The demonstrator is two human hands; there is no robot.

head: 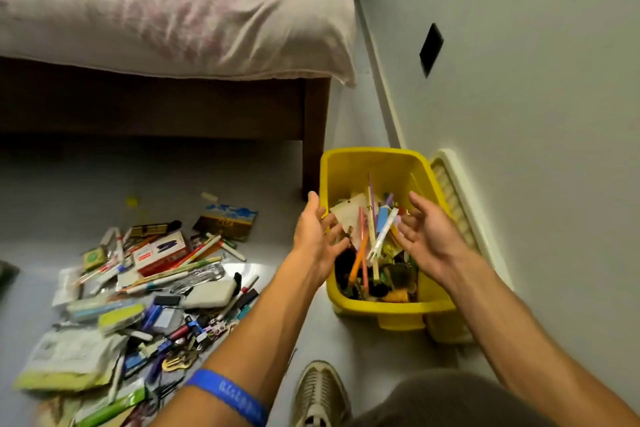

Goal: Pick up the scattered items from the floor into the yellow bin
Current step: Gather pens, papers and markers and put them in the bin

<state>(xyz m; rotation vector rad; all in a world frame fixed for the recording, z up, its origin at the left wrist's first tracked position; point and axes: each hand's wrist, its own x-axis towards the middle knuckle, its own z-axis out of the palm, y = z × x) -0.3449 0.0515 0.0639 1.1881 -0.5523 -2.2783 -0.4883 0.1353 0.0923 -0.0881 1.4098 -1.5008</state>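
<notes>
Left hand and right hand — fingers spread, empty — hover over the yellow bin (part-filled).

A bin is set on the floor beside the wall, just right of the bed leg. Pens and papers are piled in it. Both hands are held over the bin's opening, the left hand at its left rim, the right hand toward its right side. A heap of scattered items is spread on the floor to the left of the bin, in front of the bed. A shoe is planted on the floor nearer than the bin.
</notes>
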